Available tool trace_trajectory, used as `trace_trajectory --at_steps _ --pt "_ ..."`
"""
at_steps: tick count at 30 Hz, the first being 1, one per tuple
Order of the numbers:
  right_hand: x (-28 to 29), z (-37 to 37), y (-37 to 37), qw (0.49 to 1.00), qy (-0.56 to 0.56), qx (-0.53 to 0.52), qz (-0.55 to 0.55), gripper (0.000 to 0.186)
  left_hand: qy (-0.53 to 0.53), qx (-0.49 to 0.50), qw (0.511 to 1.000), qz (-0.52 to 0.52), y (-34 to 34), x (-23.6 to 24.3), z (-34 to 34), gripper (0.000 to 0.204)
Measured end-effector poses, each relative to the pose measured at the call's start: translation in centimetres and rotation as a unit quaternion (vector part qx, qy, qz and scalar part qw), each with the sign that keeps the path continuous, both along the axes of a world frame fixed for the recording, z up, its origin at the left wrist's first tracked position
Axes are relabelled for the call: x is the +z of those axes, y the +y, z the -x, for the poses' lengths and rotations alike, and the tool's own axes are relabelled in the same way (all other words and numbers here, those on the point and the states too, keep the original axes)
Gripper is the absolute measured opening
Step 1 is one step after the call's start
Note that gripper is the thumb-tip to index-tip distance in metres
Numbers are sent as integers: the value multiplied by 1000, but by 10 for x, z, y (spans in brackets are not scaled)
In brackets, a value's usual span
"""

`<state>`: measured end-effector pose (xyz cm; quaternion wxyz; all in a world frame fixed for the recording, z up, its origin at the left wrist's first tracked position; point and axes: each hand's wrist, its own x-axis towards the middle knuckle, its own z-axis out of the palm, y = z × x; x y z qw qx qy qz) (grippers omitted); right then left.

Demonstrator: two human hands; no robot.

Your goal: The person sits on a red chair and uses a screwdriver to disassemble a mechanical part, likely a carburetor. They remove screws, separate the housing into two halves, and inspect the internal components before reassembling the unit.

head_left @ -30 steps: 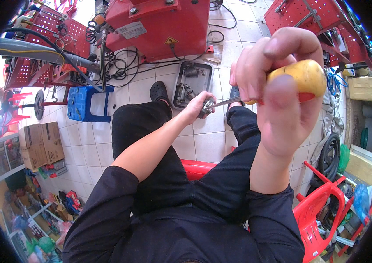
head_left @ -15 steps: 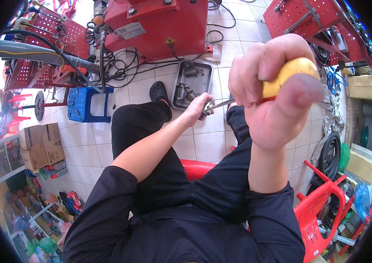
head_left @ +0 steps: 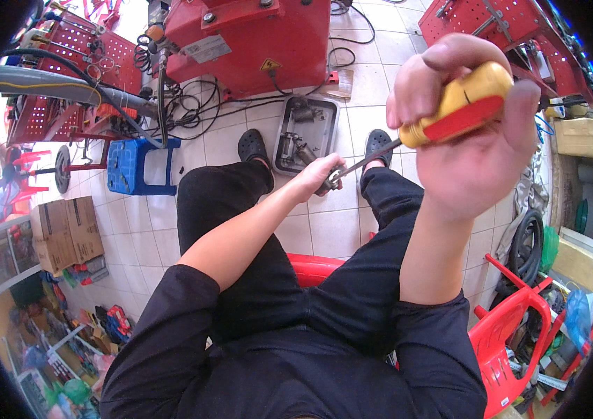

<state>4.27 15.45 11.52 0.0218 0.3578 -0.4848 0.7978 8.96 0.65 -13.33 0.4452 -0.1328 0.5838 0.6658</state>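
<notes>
My right hand [head_left: 460, 140] is raised close to the camera, its fingers curled over the yellow and red handle of a screwdriver [head_left: 465, 105]. The thumb stands out on the far side of the handle, and the palm shows. From the handle the thin shaft slants down and left to a small metal part [head_left: 335, 179]. That part is held in my left hand [head_left: 316, 178], whose fingers close around it above the floor between my knees. Where the tip meets the part is too small to make out.
A grey metal tray [head_left: 324, 115] with several metal parts lies on the tiles between my feet. Beyond it stands a large red machine [head_left: 261, 49] with cables. A blue stool [head_left: 132, 166] and cardboard boxes [head_left: 66, 234] are left, a red chair [head_left: 506, 349] right.
My right hand has shifted right and its grip has loosened, showing more of the handle's red side. The shaft is tilted more steeply. My left hand has moved slightly, still holding the part.
</notes>
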Motion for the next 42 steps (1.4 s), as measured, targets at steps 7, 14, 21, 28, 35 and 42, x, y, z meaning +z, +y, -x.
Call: trace_trajectory --at_steps 7,14,21,28,35,42 --pt "11 2 21 982 -35 186 19 28 -43 -72 996 10 0 13 -2 34" --pt "7 10 25 986 -46 158 30 35 -36 -100 994 0 1 9 -4 32" --pt "8 -1 9 996 -83 -41 18 37 -24 -64 997 25 3 8 -4 34" --pt "0 0 0 953 -86 -291 25 30 -47 8 999 13 3 8 -3 33" --pt "0 -3 -7 956 -80 -284 8 30 -61 5 998 -3 2 8 -4 31" --pt "-5 1 -9 951 -90 -292 42 30 -81 42 996 16 4 6 -7 32"
